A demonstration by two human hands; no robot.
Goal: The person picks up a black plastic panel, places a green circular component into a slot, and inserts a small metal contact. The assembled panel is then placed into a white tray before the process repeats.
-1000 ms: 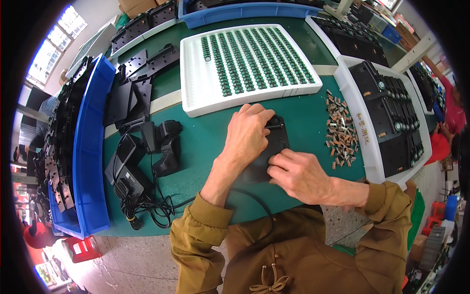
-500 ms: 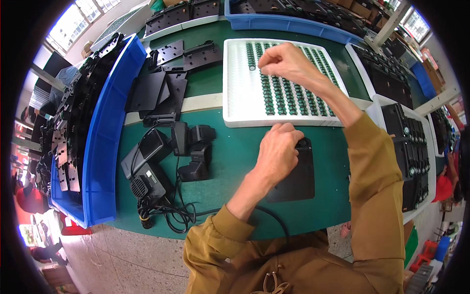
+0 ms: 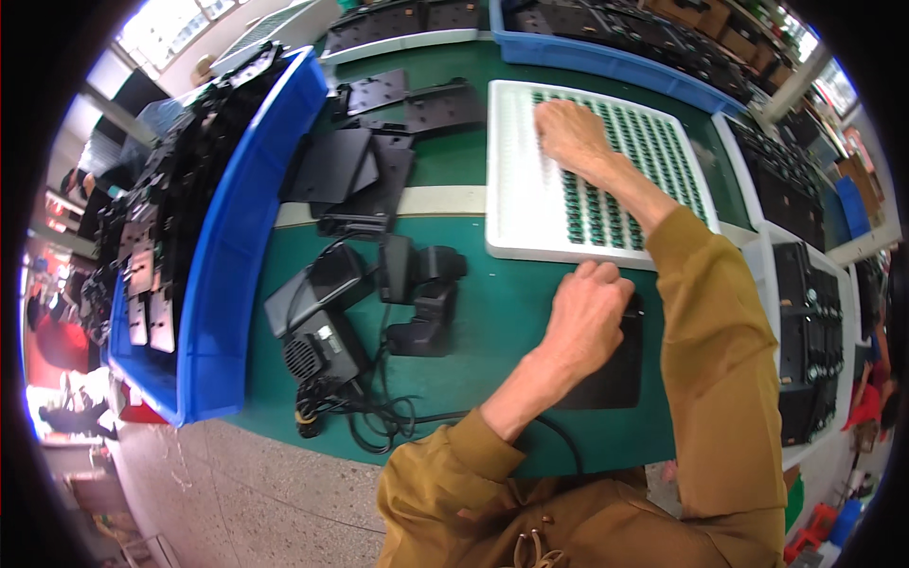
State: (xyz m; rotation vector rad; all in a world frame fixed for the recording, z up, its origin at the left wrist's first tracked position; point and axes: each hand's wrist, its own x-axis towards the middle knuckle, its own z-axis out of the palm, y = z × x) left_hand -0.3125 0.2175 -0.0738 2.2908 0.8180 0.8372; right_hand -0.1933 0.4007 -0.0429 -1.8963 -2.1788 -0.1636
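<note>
My left hand (image 3: 589, 312) is closed over the top end of a flat black panel (image 3: 611, 371) lying on the green table. Its fingertips are curled out of sight, and the hand covers part of the panel. Further off, my right hand (image 3: 574, 135) reaches over a white foam tray (image 3: 523, 204) filled on its right side with rows of small green parts (image 3: 620, 180). The fingers are pinched together at the left edge of those rows. Whatever is between them is hidden. The left part of the tray shows bare white slots.
A black device with coiled cable (image 3: 327, 350) and black brackets (image 3: 421, 303) lie left of my left hand. Behind them are stacked black plates (image 3: 350, 170). A blue bin (image 3: 213, 275) of black parts stands at left; another blue bin (image 3: 615, 66) is at the back. White trays (image 3: 838, 379) stand at right.
The view has shifted, so the table appears further right. My right hand has moved slightly within the tray, its fingers closing lower onto the rows. My left hand stays on the panel.
</note>
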